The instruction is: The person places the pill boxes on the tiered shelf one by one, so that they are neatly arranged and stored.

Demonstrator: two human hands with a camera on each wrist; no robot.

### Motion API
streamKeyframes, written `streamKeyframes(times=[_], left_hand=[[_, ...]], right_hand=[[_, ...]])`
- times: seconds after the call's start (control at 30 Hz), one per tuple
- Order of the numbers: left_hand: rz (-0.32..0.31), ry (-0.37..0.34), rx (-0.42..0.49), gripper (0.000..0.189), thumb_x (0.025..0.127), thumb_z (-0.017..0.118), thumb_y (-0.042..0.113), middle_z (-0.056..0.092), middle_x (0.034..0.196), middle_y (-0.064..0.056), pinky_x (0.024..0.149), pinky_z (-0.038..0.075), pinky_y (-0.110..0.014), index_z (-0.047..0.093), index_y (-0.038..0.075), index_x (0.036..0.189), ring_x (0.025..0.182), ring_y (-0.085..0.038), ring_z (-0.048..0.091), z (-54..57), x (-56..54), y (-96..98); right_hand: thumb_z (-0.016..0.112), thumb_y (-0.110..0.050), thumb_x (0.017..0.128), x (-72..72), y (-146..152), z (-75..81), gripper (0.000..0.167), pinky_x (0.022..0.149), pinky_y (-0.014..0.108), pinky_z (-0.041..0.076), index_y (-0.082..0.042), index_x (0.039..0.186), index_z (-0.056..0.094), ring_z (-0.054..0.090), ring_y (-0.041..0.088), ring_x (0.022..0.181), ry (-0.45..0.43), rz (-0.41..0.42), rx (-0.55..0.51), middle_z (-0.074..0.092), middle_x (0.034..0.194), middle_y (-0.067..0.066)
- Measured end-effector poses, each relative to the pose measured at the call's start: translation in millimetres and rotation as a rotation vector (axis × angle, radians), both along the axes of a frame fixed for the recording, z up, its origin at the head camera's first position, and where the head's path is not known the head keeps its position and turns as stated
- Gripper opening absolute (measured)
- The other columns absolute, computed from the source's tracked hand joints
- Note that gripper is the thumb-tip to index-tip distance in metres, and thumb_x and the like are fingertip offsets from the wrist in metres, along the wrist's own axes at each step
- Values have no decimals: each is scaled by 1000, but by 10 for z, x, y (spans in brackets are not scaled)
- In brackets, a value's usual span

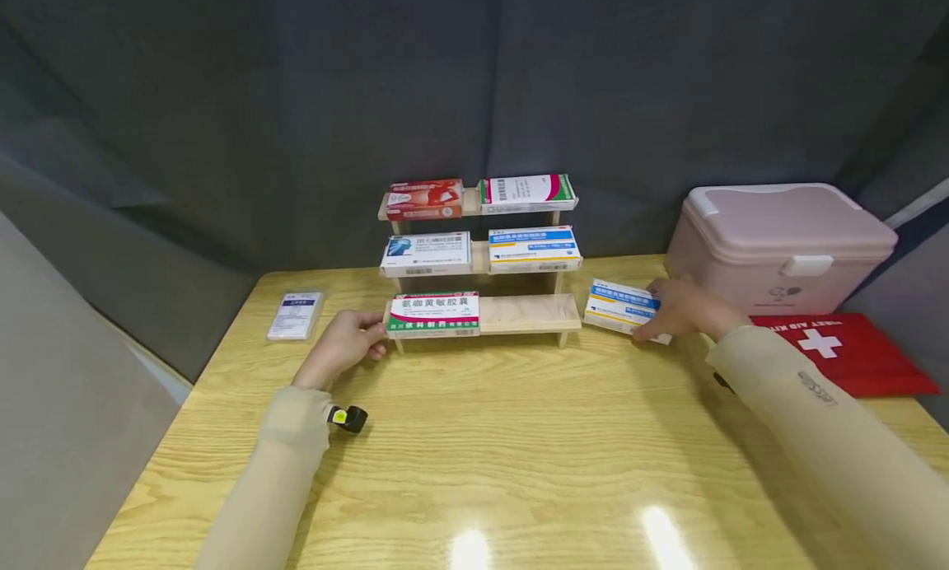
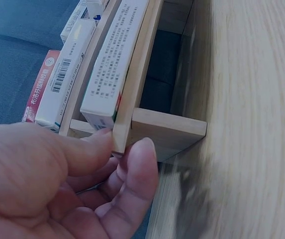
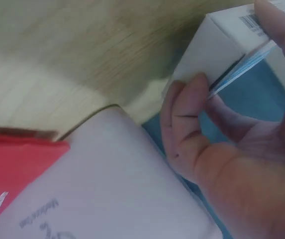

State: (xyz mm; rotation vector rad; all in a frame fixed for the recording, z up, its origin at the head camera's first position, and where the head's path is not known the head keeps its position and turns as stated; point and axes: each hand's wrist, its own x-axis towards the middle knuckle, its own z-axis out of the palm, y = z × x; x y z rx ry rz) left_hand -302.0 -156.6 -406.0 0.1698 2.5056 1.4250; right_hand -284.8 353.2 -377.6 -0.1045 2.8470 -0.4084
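My left hand (image 1: 347,344) pinches the left end of the lowest step of a wooden tiered rack (image 1: 530,310); in the left wrist view, the thumb lies above the board and the fingers curl beneath it. A green, white and magenta medicine box (image 1: 434,315) lies on that step, near the left thumb. To the right of the rack, my right hand (image 1: 685,308) grips a white, blue and yellow medicine box (image 1: 621,305) by its right end. In the right wrist view, thumb and fingers hold opposite sides of this box (image 3: 209,55).
Higher steps hold a red box (image 1: 424,199), a white-green box (image 1: 528,193), a white-blue box (image 1: 426,254) and another blue-yellow box (image 1: 534,249). A pink medicine chest (image 1: 786,249) and red first aid pouch (image 1: 853,356) are at right. A small white packet (image 1: 295,315) lies at left.
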Motion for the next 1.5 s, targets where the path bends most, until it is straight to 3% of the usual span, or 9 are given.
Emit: streamKeyframes(times=[0.37,0.53,0.73,0.93,1.1,1.23,1.5], left_hand=[[14,-11,-34,37,104,50,8,64,111,-22,70,59,-34,53,-8,137,75,-20,64,43,-19,-37],[16,-21,-33,37,105,49,9,63,113,-21,71,59,-33,52,-7,138,76,-20,64,47,-35,-57],[12,-17,-22,37,105,49,9,64,111,-21,72,59,-36,52,-7,138,75,-20,63,41,-33,-65],[7,-10,-22,36,105,49,8,65,109,-21,71,59,-36,53,-7,137,74,-19,63,41,-32,-58],[8,-14,-23,37,105,49,9,64,109,-21,71,59,-35,53,-7,138,74,-19,63,44,-34,-42],[6,-10,-23,36,105,50,8,64,109,-21,71,59,-36,54,-7,136,74,-20,63,44,-20,-23],[9,-17,-9,36,104,50,7,64,107,-21,69,59,-33,53,-8,137,74,-21,63,25,1,3]], right_hand=[[86,-54,67,672,115,151,110,75,56,48,7,144,37,44,45,100,41,-89,-32,38,119,31],[87,-57,63,856,61,244,114,69,50,51,2,146,37,43,46,101,79,-88,-52,37,119,30],[89,-57,60,985,-99,342,114,72,53,53,0,146,40,40,46,106,109,-59,-73,36,123,31],[89,-56,61,1018,-263,379,110,74,48,53,1,143,45,41,43,105,170,-13,-105,38,123,28],[88,-57,63,962,-393,346,105,72,39,51,-1,142,50,45,36,104,225,42,-144,44,121,23],[86,-58,65,851,-499,283,102,71,37,51,-1,142,51,49,33,100,250,61,-183,46,122,21],[87,-59,66,509,-754,212,102,81,45,48,3,140,52,53,33,95,289,128,-239,48,121,25]])
